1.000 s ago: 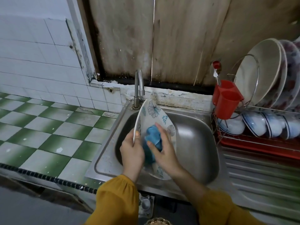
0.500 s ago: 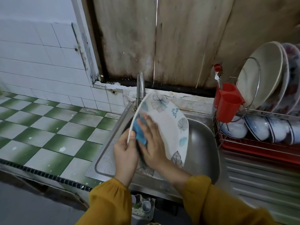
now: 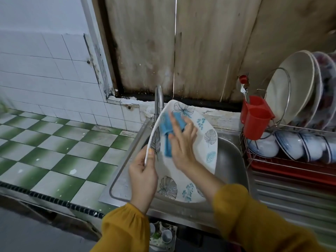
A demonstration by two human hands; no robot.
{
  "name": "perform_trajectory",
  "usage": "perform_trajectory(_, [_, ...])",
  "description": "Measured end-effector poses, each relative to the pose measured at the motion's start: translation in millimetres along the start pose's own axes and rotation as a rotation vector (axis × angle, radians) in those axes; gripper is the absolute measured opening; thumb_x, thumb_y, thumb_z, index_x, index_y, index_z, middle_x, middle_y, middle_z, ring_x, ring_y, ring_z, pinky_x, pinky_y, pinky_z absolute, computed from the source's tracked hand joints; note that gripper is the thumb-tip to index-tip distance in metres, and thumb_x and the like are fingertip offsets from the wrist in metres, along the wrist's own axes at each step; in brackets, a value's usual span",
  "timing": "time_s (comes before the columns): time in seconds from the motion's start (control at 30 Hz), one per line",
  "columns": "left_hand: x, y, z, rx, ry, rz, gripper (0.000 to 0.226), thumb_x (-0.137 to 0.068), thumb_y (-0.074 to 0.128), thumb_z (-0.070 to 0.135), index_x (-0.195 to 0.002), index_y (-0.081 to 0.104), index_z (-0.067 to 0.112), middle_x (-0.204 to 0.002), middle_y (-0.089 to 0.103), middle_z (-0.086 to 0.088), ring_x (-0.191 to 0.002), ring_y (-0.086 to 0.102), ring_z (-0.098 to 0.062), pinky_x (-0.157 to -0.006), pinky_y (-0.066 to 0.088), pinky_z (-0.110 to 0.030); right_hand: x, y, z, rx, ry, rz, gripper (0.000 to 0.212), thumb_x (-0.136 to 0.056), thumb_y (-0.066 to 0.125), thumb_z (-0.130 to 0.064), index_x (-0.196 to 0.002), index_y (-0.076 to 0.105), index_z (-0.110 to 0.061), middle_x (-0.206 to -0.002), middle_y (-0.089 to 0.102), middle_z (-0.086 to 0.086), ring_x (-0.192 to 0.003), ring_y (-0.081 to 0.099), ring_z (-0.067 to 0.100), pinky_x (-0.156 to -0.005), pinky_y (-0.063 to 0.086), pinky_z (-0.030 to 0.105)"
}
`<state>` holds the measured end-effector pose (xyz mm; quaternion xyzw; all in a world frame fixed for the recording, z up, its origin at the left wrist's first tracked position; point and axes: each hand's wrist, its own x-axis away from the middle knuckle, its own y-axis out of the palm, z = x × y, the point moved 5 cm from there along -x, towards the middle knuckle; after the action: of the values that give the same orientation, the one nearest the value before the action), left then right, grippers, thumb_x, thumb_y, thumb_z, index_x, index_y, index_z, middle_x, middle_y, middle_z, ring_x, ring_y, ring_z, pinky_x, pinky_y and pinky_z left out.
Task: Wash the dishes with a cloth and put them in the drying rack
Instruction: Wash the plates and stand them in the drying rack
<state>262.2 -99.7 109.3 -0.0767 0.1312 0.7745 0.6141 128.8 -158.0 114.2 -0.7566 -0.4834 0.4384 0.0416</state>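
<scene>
Leaf-print plate [image 3: 200, 148] is held tilted up on edge over the steel sink [image 3: 229, 160]. The left hand [image 3: 143, 175] grips its left rim, thumb on the front. The right hand [image 3: 181, 148] has its fingers straight and spread, pressing a blue cloth [image 3: 167, 128] flat on the plate's upper face. The tap [image 3: 159, 100] sits right behind the plate's top edge, pretty tight there. The drying rack [image 3: 291, 160] is off to the right, already holding upright plates [image 3: 298, 84] and blue-rimmed bowls [image 3: 291, 146]. A red cutlery holder [image 3: 256, 120] hangs on the rack's sink-side corner. Green checkered counter [image 3: 54, 146] on the left.
</scene>
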Motion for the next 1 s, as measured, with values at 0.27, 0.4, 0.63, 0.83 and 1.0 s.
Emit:
perform_trajectory(0.27, [-10, -19, -9, 0.034, -0.075, 0.101, 0.024, -0.101, 0.049, 0.015, -0.099, 0.069, 0.027, -0.071, 0.063, 0.0, -0.058, 0.055, -0.007, -0.052, 0.048, -0.022, -6, -39, 37, -0.279, 0.305, 0.14, 0.067, -0.072, 0.079, 0.005, -0.131, 0.057, -0.021, -0.11, 0.058, 0.003, -0.093, 0.055, 0.008, -0.087, 0.046, 0.014])
perform_trajectory(0.4, [-2, -14, -10, 0.042, -0.095, 0.101, 0.021, -0.101, 0.048, 0.013, -0.106, 0.069, 0.012, -0.072, 0.059, -0.007, -0.053, 0.053, -0.002, -0.047, 0.045, -0.015, -21, -35, 35, -0.2, 0.289, 0.179, 0.054, -0.072, 0.077, 0.006, -0.122, 0.066, -0.007, -0.099, 0.053, 0.0, -0.09, 0.05, 0.01, -0.082, 0.044, 0.019])
perform_trajectory(0.63, [-10, -17, -10, 0.118, -0.136, 0.105, 0.023, -0.101, 0.048, 0.014, -0.097, 0.071, 0.01, -0.071, 0.072, 0.004, -0.063, 0.064, -0.009, -0.054, 0.051, -0.02, 20, -3, 9, 0.09, -0.113, -0.214, 0.045, -0.09, 0.047, -0.052, -0.134, 0.044, -0.056, -0.155, 0.02, -0.009, -0.147, 0.004, 0.02, -0.113, 0.009, 0.046])
perform_trajectory(0.83, [-12, -20, -7, 0.16, -0.134, 0.117, 0.026, -0.1, 0.05, 0.014, -0.093, 0.072, 0.025, -0.08, 0.075, 0.003, -0.075, 0.067, -0.012, -0.066, 0.055, -0.025, 41, 4, 1, 0.197, -0.575, -0.426, 0.044, -0.103, 0.031, -0.044, -0.147, 0.029, -0.047, -0.162, 0.015, -0.01, -0.151, 0.006, 0.022, -0.119, 0.01, 0.055])
perform_trajectory(1.0, [-8, -11, -3, 0.123, -0.108, 0.039, 0.029, -0.098, 0.052, 0.019, -0.084, 0.075, 0.03, -0.075, 0.063, -0.008, -0.07, 0.057, -0.021, -0.065, 0.048, -0.034, -19, -26, 43, 0.215, -0.015, 0.049, 0.051, -0.101, 0.023, -0.05, -0.15, 0.025, -0.038, -0.162, 0.007, -0.005, -0.15, 0.001, 0.024, -0.118, 0.011, 0.059])
